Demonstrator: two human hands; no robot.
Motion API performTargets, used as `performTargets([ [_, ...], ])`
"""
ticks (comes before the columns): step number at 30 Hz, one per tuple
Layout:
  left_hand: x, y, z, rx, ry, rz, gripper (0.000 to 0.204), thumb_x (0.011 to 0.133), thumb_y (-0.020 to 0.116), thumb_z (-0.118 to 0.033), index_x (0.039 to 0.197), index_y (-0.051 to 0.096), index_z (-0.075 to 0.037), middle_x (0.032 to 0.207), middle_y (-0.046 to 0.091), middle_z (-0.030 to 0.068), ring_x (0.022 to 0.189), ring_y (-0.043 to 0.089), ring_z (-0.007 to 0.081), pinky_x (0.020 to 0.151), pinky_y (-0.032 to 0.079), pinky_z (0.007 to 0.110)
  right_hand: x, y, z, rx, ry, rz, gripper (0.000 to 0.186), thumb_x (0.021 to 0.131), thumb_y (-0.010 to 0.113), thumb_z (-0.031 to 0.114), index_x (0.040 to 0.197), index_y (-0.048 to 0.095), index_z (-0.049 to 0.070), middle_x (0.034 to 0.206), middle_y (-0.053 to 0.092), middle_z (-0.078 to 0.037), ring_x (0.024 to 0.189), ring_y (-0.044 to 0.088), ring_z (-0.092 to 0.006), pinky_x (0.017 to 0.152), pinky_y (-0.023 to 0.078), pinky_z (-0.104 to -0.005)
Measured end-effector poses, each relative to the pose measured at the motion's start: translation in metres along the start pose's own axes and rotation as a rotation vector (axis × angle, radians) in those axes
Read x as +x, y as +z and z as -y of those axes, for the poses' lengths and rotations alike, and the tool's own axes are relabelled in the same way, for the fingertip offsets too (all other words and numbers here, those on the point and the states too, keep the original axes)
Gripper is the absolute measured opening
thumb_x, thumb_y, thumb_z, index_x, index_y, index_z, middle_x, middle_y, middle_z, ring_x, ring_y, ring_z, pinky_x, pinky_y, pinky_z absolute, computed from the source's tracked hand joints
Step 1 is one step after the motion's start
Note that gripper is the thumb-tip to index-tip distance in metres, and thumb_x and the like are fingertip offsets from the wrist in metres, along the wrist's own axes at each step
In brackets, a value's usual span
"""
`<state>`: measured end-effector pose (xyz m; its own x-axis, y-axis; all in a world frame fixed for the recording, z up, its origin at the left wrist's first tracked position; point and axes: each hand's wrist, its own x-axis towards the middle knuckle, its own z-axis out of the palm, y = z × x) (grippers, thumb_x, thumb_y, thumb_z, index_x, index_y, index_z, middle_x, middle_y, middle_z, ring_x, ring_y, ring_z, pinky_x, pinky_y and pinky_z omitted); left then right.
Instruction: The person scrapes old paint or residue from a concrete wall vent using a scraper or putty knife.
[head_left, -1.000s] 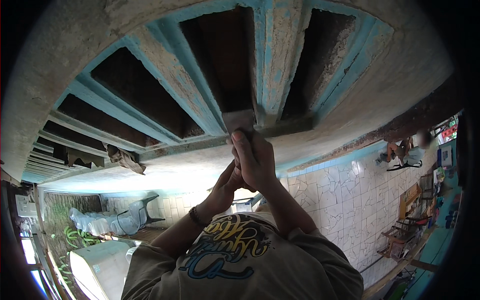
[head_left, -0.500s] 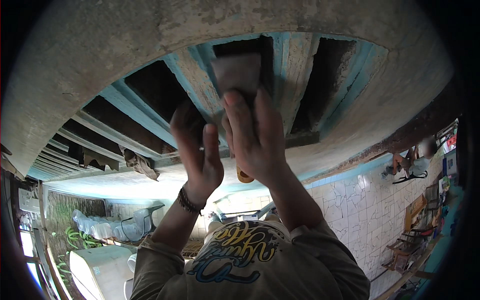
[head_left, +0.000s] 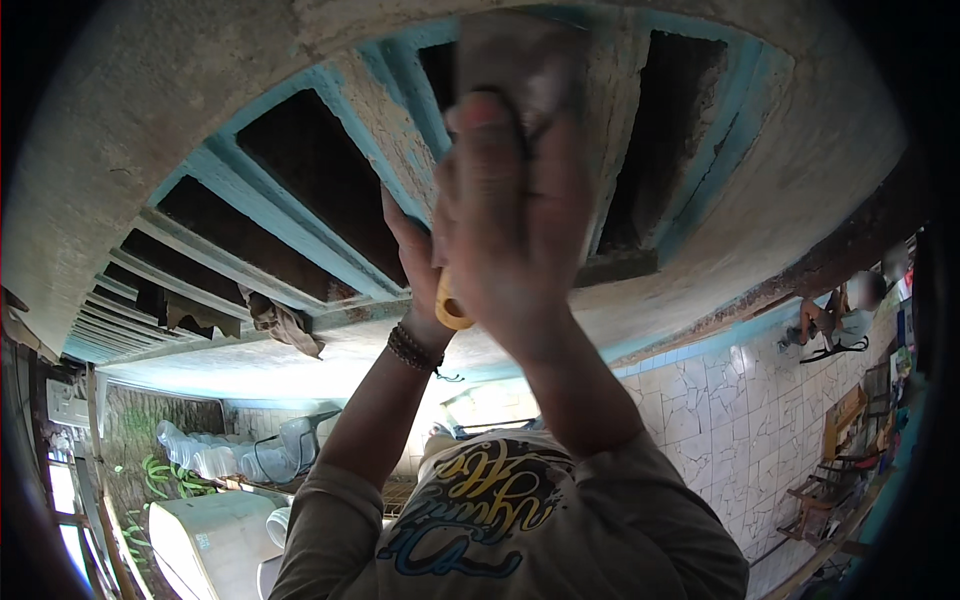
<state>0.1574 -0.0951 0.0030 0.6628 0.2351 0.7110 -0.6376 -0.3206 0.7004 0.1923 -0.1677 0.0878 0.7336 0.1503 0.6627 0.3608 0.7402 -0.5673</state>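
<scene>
My right hand (head_left: 510, 215) grips a putty knife with a broad grey blade (head_left: 520, 50) and a yellow handle (head_left: 455, 310). The blade is over the top of a slatted opening (head_left: 385, 150) with peeling light blue and cream paint and dark gaps, in a rough grey concrete surface (head_left: 170, 90). My left hand (head_left: 415, 255), with a beaded bracelet at its wrist, is partly hidden behind the right one, its visible fingers stretched along a slat. The right hand is blurred by motion.
Torn brownish material (head_left: 280, 325) hangs from the slats at left. Below are a cracked-tile floor (head_left: 710, 440), translucent plastic containers (head_left: 210, 455) and a pale box-like object (head_left: 190, 540). At far right a seated person (head_left: 830, 320) is near stacked wooden furniture (head_left: 840, 450).
My right hand and the blade have moved up the slats. My left hand, earlier clasped with the right, has parted from it, its fingers now extended lower and behind.
</scene>
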Motion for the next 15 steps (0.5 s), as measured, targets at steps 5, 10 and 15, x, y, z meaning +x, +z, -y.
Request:
performTargets([
  [5,-0.005,0.001,-0.002,0.023,-0.004,-0.009,0.065,0.098,0.038,-0.020,0.145,-0.007,-0.011,0.145,0.023,0.0182,0.128,0.034,0.0238,0.106,0.027,0.038,-0.015,0.018,-0.002,-0.346,-0.288,0.115,0.013,0.091,0.051,0.008,0.092,0.042,-0.001,0.052,0.051,-0.012,0.042,0.058,-0.0277,0.036,0.040,-0.0345],
  [10,0.006,0.009,0.012,0.016,0.001,-0.022,0.065,0.098,0.038,-0.020,0.145,-0.007,-0.011,0.145,0.023,0.0181,0.128,0.034,0.0237,0.106,0.027,0.038,0.002,-0.002,-0.001,-0.209,-0.221,-0.077,0.018,0.097,0.041,0.014,0.109,0.045,0.000,0.060,0.045,0.003,0.044,0.040,-0.0008,0.035,0.032,-0.0177],
  [15,0.003,0.008,0.019,0.008,-0.004,-0.021,0.065,0.098,0.037,-0.021,0.145,-0.006,-0.011,0.145,0.023,0.0180,0.128,0.034,0.0237,0.106,0.027,0.038,-0.004,0.003,-0.008,0.012,-0.046,-0.064,0.013,0.095,0.048,0.013,0.102,0.047,0.002,0.059,0.045,0.001,0.044,0.040,-0.0035,0.038,0.035,-0.0216],
])
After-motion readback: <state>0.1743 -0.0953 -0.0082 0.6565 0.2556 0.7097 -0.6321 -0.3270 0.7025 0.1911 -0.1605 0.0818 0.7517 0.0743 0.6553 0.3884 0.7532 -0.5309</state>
